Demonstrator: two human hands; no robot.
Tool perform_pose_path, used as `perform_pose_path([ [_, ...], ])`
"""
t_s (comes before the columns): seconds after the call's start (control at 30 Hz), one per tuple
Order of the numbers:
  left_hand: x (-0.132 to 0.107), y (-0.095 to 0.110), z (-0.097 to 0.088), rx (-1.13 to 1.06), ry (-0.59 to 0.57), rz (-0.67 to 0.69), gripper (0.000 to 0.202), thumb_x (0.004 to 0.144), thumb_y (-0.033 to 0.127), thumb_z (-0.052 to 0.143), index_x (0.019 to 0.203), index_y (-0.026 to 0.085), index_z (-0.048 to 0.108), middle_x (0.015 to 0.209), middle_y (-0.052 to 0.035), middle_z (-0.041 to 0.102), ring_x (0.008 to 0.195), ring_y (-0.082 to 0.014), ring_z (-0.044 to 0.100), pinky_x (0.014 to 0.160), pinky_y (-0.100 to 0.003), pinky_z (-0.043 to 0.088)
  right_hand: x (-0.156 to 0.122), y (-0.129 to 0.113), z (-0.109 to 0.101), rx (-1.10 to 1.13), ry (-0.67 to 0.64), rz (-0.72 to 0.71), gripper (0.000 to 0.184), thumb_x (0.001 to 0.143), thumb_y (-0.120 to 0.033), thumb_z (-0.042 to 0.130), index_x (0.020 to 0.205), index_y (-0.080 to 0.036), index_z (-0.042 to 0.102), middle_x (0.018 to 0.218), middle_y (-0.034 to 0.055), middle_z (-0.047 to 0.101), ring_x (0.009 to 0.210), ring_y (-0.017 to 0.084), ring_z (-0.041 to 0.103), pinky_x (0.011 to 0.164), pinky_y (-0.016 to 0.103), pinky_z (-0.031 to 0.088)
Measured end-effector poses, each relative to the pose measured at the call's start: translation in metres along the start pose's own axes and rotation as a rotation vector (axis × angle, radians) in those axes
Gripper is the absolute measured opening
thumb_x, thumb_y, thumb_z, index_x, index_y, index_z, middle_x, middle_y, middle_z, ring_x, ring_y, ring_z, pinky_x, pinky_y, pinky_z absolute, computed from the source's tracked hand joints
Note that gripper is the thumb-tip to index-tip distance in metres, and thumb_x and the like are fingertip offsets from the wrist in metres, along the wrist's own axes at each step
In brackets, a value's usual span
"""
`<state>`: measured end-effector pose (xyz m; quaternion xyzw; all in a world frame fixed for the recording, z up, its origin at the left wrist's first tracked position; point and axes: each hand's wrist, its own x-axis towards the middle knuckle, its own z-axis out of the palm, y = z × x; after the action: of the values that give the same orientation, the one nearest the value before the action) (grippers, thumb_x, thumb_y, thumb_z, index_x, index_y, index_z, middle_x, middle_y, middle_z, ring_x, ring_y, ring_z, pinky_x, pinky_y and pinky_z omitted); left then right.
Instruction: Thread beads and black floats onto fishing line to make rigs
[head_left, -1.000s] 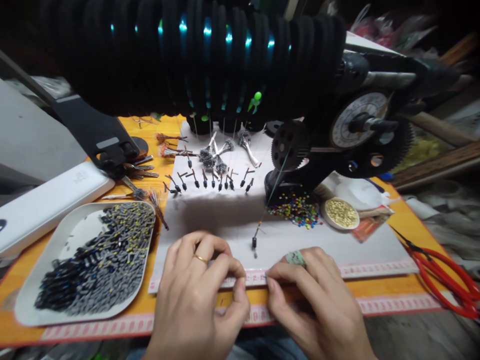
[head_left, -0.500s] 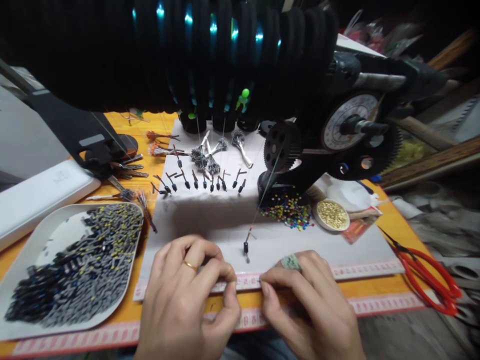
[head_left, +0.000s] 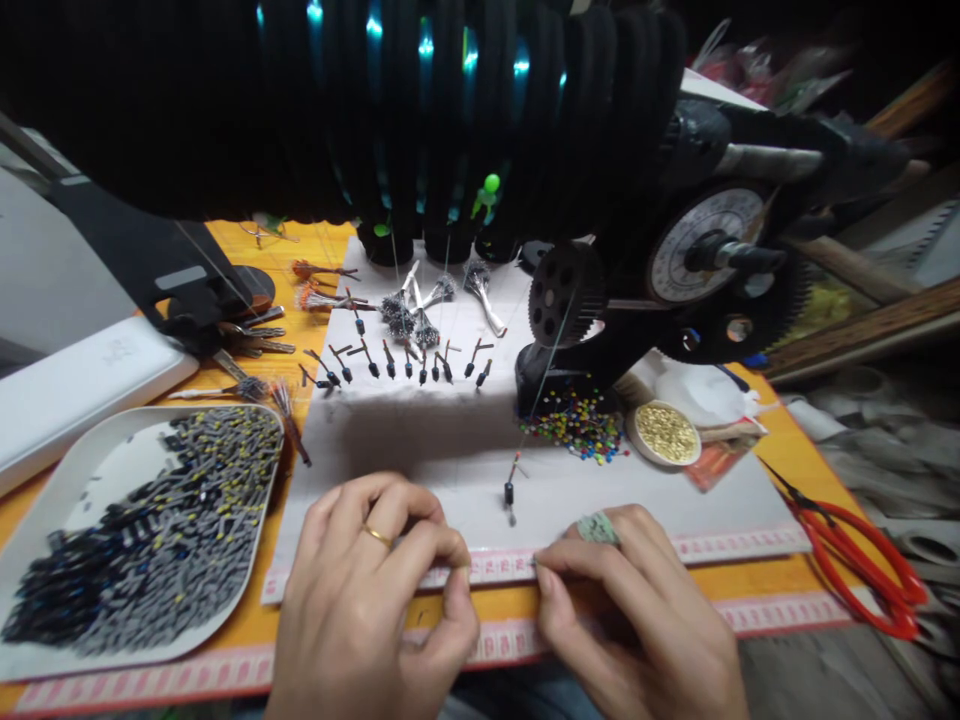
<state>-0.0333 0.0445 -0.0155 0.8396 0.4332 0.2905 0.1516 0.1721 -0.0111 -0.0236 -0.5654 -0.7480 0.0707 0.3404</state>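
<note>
My left hand (head_left: 382, 580), with a gold ring, is closed in a pinch above the printed pink-and-white measuring tape (head_left: 499, 569) along the white board's front edge. To its right, my right hand (head_left: 637, 600) also pinches thumb and forefinger together over this tape, with a green wrap around one finger. What lies between the fingertips is too fine to make out. Beyond the gap between the hands, a small black piece (head_left: 509, 494) with a reddish tip is on a thin line (head_left: 553, 350) running up toward a black toothed wheel (head_left: 564, 300).
A white tray (head_left: 259, 560) of small grey and black pieces lies left. Several dark pieces (head_left: 409, 368) line the white board (head_left: 420, 430). Colourful beaded pins (head_left: 581, 425), a bowl (head_left: 637, 440) of golden bits and red-handled scissors (head_left: 862, 560) lie right. A black spool machine (head_left: 450, 130) overhangs everything.
My right hand has moved slightly right, widening the gap to my left hand, which has hardly moved. The small black piece and its line have also shifted right.
</note>
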Motion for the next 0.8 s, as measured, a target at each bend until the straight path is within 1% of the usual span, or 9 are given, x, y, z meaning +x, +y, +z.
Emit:
perform_pose_path([
  [0.23, 0.0, 0.0, -0.002, -0.003, -0.009, -0.017, 0.017, 0.075, 0.01, 0.071, 0.08, 0.025, 0.064, 0.089, 0.0, 0.067, 0.093, -0.0244, 0.056, 0.086, -0.04, 0.038, -0.004, 0.003, -0.004, -0.015, 0.0, 0.009, 0.017, 0.085, -0.001, 0.062, 0.09, -0.017, 0.059, 0.076, 0.0023, 0.053, 0.075, 0.018, 0.048, 0.066, 0.029, 0.04],
  [0.5, 0.001, -0.001, -0.001, 0.008, -0.011, -0.019, 0.016, 0.076, 0.011, 0.071, 0.08, 0.025, 0.064, 0.089, -0.0006, 0.067, 0.091, -0.0247, 0.057, 0.083, -0.039, 0.038, -0.002, 0.005, -0.003, -0.003, -0.001, 0.005, 0.017, 0.085, -0.001, 0.062, 0.09, -0.017, 0.059, 0.076, 0.0019, 0.053, 0.074, 0.017, 0.048, 0.065, 0.029, 0.041],
  [0.6, 0.002, 0.002, 0.0, 0.011, -0.013, -0.024, 0.015, 0.076, 0.011, 0.069, 0.079, 0.024, 0.065, 0.088, -0.0014, 0.067, 0.091, -0.0248, 0.056, 0.083, -0.04, 0.038, -0.001, 0.005, -0.003, -0.005, -0.007, 0.003, 0.017, 0.085, -0.002, 0.062, 0.091, -0.018, 0.06, 0.076, 0.0019, 0.053, 0.074, 0.018, 0.048, 0.065, 0.029, 0.041],
  [0.8, 0.003, 0.011, 0.003, -0.069, 0.077, -0.13, 0.015, 0.074, 0.007, 0.063, 0.072, 0.022, 0.064, 0.085, -0.0031, 0.065, 0.088, -0.0245, 0.055, 0.084, -0.042, 0.037, -0.001, 0.005, -0.006, -0.004, -0.033, -0.013, 0.017, 0.086, -0.003, 0.063, 0.094, -0.018, 0.06, 0.078, 0.003, 0.055, 0.075, 0.018, 0.05, 0.065, 0.03, 0.044],
])
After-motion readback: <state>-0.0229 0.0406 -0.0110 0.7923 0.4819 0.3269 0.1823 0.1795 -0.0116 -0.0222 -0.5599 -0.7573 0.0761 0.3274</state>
